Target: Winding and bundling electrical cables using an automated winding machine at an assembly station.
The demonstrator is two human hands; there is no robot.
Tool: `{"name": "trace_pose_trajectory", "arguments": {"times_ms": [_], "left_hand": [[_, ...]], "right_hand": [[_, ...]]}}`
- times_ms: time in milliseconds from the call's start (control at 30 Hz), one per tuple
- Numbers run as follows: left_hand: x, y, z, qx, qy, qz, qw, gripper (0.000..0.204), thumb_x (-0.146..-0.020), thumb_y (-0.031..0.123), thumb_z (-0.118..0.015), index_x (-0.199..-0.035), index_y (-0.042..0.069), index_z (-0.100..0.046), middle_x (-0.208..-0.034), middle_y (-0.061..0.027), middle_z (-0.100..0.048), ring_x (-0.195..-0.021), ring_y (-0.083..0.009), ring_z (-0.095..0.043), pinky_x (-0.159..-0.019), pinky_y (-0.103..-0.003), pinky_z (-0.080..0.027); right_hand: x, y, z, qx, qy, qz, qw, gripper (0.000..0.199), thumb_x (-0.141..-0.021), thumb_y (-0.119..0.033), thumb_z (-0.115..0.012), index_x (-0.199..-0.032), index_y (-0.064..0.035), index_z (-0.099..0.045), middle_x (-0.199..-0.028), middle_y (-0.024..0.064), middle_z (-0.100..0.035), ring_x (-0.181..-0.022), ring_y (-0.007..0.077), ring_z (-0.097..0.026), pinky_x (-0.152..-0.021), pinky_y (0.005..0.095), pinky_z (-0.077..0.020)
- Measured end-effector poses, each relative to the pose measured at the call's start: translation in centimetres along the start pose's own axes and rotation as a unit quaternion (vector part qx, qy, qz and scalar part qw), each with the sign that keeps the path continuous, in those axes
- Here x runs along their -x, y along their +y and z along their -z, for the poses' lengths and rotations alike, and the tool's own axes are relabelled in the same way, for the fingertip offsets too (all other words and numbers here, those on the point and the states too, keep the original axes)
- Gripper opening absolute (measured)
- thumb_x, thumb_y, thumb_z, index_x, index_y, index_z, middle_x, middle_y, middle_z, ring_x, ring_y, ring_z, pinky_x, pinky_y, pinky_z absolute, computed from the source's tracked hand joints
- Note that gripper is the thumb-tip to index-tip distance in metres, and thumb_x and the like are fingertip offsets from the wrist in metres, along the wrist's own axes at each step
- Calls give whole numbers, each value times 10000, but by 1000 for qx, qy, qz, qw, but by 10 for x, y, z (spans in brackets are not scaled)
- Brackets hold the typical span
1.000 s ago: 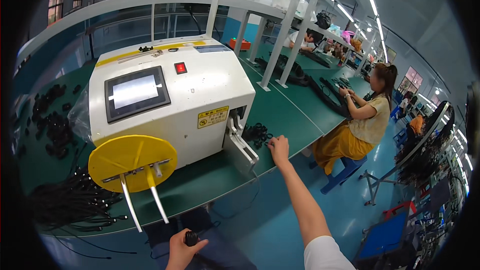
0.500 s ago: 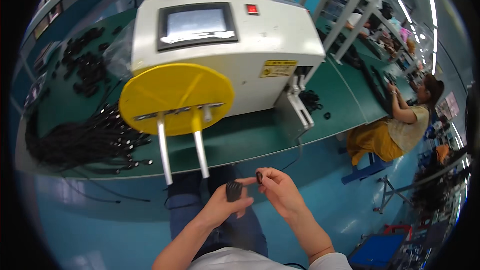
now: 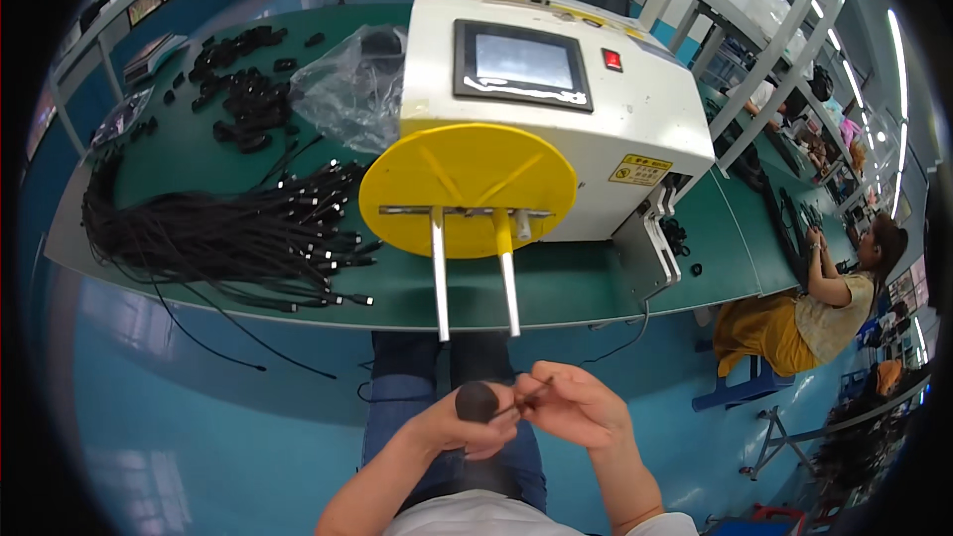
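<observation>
While you sit at the green bench [image 3: 596, 288], both hands meet over your lap at 6 o'clock. Your left hand [image 3: 462, 427] is curled around a small black rounded part [image 3: 477, 401], fingers closed on it. Your right hand [image 3: 576, 405] pinches a thin dark piece [image 3: 524, 399] between thumb and fingertips, touching the black part at its 3 o'clock side. What that thin piece is, wire end or pin, you can't tell from here: too small.

Containers: only one, a clear plastic bag [image 3: 349, 89] at 11 o'clock, slumped against the left side of the white machine [image 3: 556, 109]. It is crumpled and reflective; something dark shows near its top, contents otherwise unreadable.

The machine sits at 12 o'clock with a dark touchscreen [image 3: 523, 65] and a red button [image 3: 612, 60] beside it. A yellow disc [image 3: 467, 189] hangs on its front, with two white rods [image 3: 473, 283] pointing down over the bench edge toward you.

At 9 to 10 o'clock a thick bundle of black cables [image 3: 199, 238] lies on the bench, plug ends fanned toward the disc; some strands trail off the edge. Loose black parts [image 3: 243, 89] are scattered behind it at 10 o'clock.

At 3 o'clock a seated person [image 3: 824, 303] in a yellow skirt works at the next bench, partly cut by the lens rim. Your legs hide under your hands; the machine's right-side outlet is partly behind a grey bracket [image 3: 650, 253].
</observation>
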State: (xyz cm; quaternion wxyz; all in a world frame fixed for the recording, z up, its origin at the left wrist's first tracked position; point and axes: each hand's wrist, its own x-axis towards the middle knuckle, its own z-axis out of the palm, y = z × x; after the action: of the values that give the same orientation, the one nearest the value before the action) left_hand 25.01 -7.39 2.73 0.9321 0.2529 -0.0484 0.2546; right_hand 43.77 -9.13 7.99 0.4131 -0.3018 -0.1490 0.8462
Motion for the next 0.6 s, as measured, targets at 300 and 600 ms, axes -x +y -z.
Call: {"name": "trace_pose_trajectory", "arguments": {"times_ms": [300,600], "left_hand": [[18,39,-15,-819,191,55,538,187,-674,75,-683,-702,25,-505,-611,-78,-554,-628,-274,-606,-550,-384,-460],[12,11,26,-857,370,52,354,243,-608,61,-684,-796,61,-530,-706,-118,-595,-677,-323,-612,-570,-432,-477]], "right_hand": [[-29,9,35,62,-83,-82,991,178,-890,-130,-574,-1016,-5,-561,-737,19,-517,-679,103,-459,-658,243,-378],[-68,20,-13,367,78,173,911,330,-910,-6,-460,-1228,-62,-394,-891,74,-581,-637,63,-460,-570,192,-375]]}}
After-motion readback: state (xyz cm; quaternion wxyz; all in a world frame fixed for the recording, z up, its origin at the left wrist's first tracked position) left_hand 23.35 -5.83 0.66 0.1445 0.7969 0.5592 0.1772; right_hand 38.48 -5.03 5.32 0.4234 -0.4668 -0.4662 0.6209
